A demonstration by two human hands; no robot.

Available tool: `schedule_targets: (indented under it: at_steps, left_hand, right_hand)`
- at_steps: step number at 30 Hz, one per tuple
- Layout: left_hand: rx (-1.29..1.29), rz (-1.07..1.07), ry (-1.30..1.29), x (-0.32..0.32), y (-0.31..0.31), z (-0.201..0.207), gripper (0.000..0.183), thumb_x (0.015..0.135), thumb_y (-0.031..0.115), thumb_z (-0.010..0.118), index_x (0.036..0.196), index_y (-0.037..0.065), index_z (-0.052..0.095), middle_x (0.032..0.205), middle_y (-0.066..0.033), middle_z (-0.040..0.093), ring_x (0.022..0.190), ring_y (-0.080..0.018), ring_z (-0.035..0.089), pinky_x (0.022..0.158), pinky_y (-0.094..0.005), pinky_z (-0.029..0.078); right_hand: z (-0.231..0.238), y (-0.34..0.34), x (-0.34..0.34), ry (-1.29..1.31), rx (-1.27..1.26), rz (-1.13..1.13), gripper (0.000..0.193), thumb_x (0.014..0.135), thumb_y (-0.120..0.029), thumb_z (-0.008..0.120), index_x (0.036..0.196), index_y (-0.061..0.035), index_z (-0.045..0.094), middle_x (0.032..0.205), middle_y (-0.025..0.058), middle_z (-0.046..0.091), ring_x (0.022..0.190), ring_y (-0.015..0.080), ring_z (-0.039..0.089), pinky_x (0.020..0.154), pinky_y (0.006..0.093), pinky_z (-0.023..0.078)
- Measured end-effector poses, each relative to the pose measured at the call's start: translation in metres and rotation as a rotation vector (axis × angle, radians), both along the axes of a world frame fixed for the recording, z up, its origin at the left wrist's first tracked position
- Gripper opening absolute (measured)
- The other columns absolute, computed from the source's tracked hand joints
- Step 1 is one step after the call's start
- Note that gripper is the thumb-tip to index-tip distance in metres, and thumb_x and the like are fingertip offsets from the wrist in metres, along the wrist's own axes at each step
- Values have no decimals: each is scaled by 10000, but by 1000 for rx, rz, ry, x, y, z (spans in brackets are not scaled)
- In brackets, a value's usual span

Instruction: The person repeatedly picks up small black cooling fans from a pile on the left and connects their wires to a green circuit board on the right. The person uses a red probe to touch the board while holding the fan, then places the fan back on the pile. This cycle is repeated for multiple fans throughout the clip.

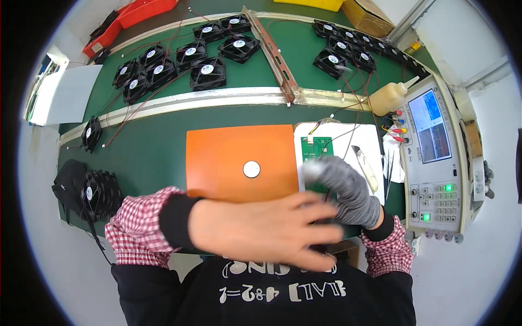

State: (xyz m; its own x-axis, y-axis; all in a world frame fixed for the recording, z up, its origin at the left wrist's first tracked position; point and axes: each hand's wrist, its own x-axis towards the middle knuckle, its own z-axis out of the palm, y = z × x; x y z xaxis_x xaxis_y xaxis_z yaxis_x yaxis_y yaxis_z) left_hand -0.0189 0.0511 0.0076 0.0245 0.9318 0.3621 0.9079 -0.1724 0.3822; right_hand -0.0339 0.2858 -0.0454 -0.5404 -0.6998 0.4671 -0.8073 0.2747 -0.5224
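Note:
My bare left hand (266,231) reaches across to the right in front of me, its fingers spread and blurred by motion. Close to its fingertips is my right hand (348,190), in a grey knitted glove, over the lower part of a green circuit board (317,146). The glove's fingertips are blurred, so what they hold, if anything, does not show. Something dark between the two hands is mostly hidden. The board lies on a white sheet (340,130) with a utility knife (365,168). Left of it lies an orange panel (228,146) bearing a white disc (251,169).
At the right stands a bench test instrument (432,146) with clip leads, beside a squeeze bottle (389,98) and tweezers (390,176). Several black fans (207,73) with wires lie beyond the white rail (217,96). Stacked fans (100,193) stand at the left.

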Motion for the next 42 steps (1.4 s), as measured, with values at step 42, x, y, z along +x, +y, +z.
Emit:
schedule_targets:
  at_steps: [42]
  left_hand:
    - [403,771,-475,35,-66,9,335,869,161,681,1129,11,532,1002,-144,613,852,-251,590,712,-355,493]
  right_hand:
    - [-28,32,-22,-208,-45,-404,150,706,-64,788,801,-31,677,866,87,609,852,270,606,770,383,505]
